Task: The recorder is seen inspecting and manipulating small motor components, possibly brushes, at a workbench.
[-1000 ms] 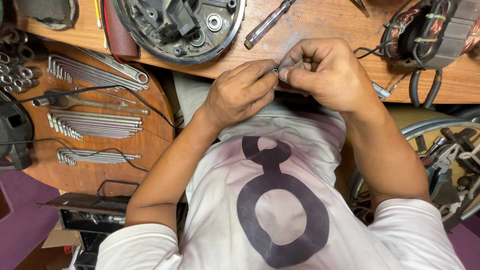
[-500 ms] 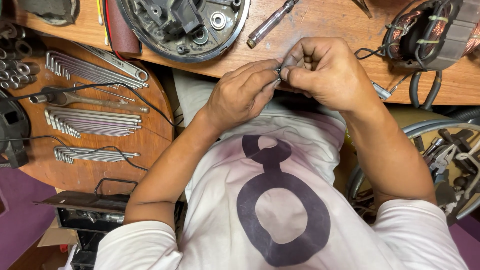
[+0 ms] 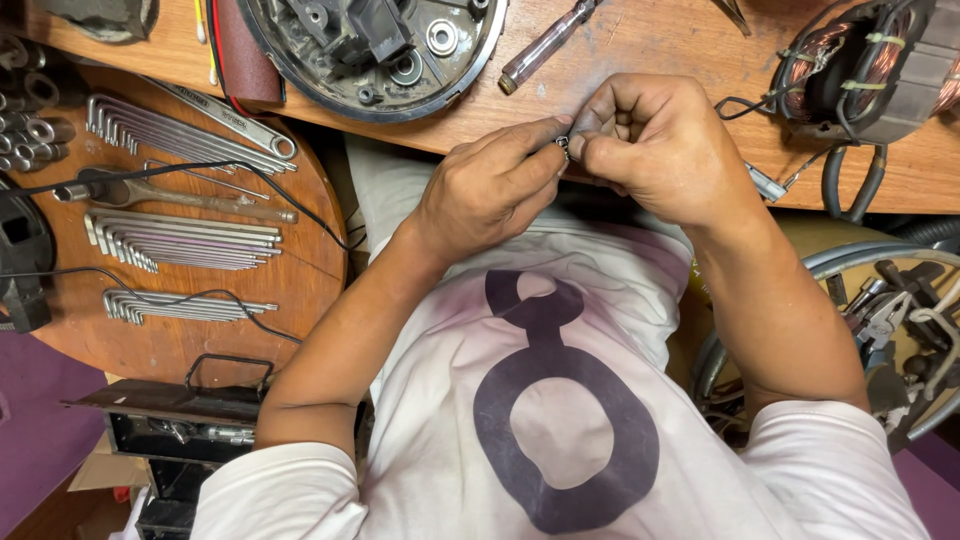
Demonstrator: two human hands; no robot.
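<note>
Fingers point(image 3: 530, 160) of the left hand point(image 3: 485, 195) are pinched together on a small metal part point(image 3: 563, 148), which is held at the edge of the wooden counter point(image 3: 650, 40). It is gripped from the other side by the curled right hand point(image 3: 655, 150). Most of the part is hidden between the fingertips, so its shape cannot be made out.

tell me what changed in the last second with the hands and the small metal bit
Almost nothing. Both hands have kept pinching the small metal part over the bench edge: the left hand from the left, the right hand from the right. The view shifted a touch. The screwdriver, round motor housing, copper coil and hex keys lie where they were.
</note>
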